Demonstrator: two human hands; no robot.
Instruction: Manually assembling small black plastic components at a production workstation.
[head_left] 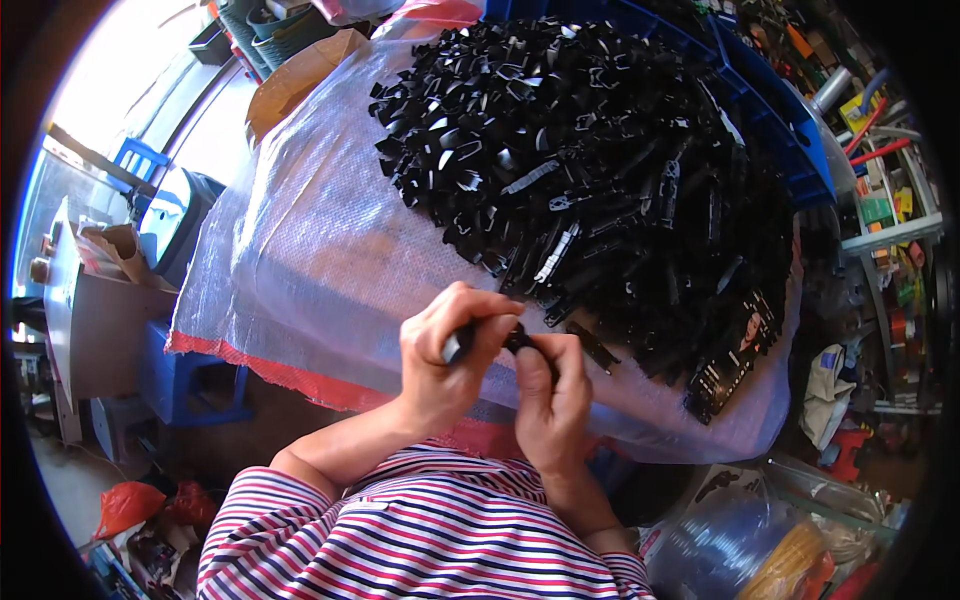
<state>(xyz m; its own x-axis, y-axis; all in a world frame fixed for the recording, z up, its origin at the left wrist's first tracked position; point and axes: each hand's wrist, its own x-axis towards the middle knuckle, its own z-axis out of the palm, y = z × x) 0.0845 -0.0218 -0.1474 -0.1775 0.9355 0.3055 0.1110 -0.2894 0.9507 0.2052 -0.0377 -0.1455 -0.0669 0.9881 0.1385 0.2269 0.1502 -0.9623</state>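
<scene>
Both of my hands meet over the near edge of a white woven plastic sheet (pixel 310 240). My left hand (pixel 440 350) is closed around a black plastic piece (pixel 457 346), whose blunt end sticks out beside the palm. Close against it, my right hand (pixel 555 400) pinches a small black part (pixel 518 338) between thumb and fingers. Whether these are two pieces or one joined piece, I cannot tell. Just beyond my fingers lies a large heap of black plastic parts (pixel 600 200), some long and narrow, others short and curved. One loose strip (pixel 593 347) lies by my right hand.
A blue plastic crate (pixel 770 110) borders the heap at the far right. Crowded shelves (pixel 890 235) stand on the right, with clear plastic bags (pixel 735 540) below. On the left are a blue stool (pixel 190 375) and a grey-white cabinet (pixel 115 330). Brown cardboard (pixel 300 80) lies behind the sheet.
</scene>
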